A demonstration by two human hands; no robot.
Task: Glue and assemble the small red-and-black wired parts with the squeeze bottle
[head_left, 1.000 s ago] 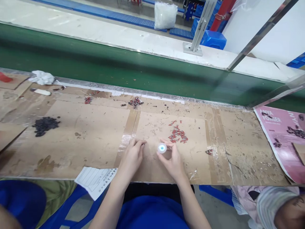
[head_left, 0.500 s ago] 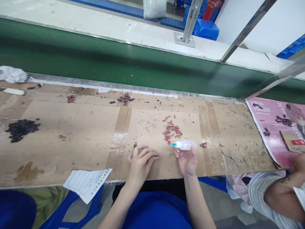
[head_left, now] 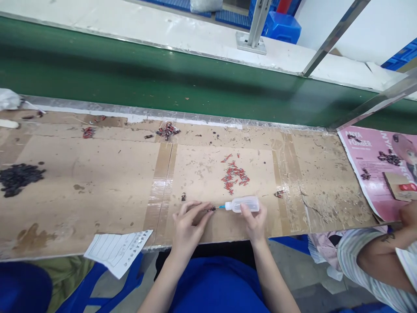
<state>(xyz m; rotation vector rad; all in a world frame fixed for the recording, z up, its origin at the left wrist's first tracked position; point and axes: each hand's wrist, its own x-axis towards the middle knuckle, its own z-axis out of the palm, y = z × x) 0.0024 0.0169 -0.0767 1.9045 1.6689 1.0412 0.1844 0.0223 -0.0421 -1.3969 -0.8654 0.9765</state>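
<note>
In my right hand [head_left: 256, 221] lies a clear squeeze bottle [head_left: 245, 204] with a white cap and a thin blue-based needle tip pointing left. My left hand [head_left: 190, 219] pinches a small dark part [head_left: 211, 209] between thumb and fingers, and the needle tip is at that part; whether they touch I cannot tell. Beyond the bottle a loose pile of small red parts [head_left: 234, 176] is spread on the cardboard. One small dark piece [head_left: 183, 197] rests just past my left fingers, and a few dark-and-red pieces [head_left: 279, 194] lie right of the bottle.
Cardboard [head_left: 114, 174] covers the bench. A heap of black parts [head_left: 21, 177] is at far left, and a mixed cluster [head_left: 167, 131] at the back. A written paper [head_left: 119, 252] overhangs the front edge. A green belt [head_left: 163, 87] runs behind. At right, another person's arm [head_left: 381, 256] reaches toward a pink sheet [head_left: 361, 174].
The bottle has moved left and slightly down, bringing its needle to my left fingertips. The dark part between those fingers now shows. The whole view has shifted slightly.
</note>
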